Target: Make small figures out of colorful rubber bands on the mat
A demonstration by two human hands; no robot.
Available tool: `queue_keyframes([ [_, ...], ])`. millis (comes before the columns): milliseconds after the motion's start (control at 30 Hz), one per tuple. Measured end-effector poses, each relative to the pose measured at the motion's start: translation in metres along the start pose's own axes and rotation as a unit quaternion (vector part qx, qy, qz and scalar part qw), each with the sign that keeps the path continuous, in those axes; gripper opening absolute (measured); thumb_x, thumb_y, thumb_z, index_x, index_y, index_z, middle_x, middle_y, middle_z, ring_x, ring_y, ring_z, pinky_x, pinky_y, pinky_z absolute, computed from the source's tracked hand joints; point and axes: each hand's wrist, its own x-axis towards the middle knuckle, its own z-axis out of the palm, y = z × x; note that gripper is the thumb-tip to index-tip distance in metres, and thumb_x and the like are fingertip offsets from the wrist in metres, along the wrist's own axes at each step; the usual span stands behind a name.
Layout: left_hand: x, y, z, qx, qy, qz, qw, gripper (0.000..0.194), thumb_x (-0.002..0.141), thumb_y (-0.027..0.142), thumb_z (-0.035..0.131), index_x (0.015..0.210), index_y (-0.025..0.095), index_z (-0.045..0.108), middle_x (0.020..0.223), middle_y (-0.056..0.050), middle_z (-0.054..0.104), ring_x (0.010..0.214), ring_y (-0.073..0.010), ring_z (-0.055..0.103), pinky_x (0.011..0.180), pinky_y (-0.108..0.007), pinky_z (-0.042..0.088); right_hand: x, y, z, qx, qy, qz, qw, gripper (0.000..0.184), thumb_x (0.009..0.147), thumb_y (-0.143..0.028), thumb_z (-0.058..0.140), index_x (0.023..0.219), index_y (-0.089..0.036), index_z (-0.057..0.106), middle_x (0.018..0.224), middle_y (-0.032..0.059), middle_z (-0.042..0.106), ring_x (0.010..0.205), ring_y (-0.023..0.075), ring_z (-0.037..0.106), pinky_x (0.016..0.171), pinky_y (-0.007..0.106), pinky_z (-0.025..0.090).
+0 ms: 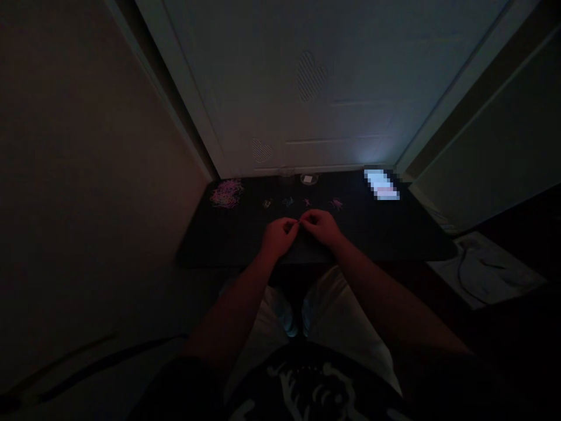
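Observation:
My left hand (279, 238) and my right hand (323, 228) meet over the middle of a dark table (228, 240). On both, thumb and fingers are pinched, and the fingertips almost touch. Whatever sits between them is too small and dark to make out. Just beyond my hands lie small groups of thin coloured pieces: a yellowish group (267, 203), a bluish-green group (288, 202), a reddish group (307, 202) and a pink group (336, 203). At the far left is a larger mixed pile of the thin pieces (227, 193), mostly pink and purple.
A small round clear container (309, 179) with a white label and a fainter clear one (287, 172) stand near the back edge. A lit, blurred-out screen (381, 184) glows at the back right. Behind rises a pale door (263, 76); a wall (87, 175) borders the left.

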Motion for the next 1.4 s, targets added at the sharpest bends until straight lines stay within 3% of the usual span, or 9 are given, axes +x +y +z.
queue_keyframes([
  [1400, -0.0016, 0.0038, -0.0021, 0.017, -0.013, -0.008, 1.0, 0.015, 0.077, 0.03, 0.056, 0.083, 0.018, 0.063, 0.077, -0.002, 0.067, 0.067, -0.0117, 0.06, 0.062, -0.023, 0.046, 0.0006, -0.002, -0.0016, 0.032, -0.004, 0.016, 0.999, 0.008, 0.069, -0.024, 0.055, 0.069, -0.016, 0.058, 0.062, -0.0006, 0.057, 0.057, 0.0105, 0.05, 0.055, 0.023, 0.039],
])
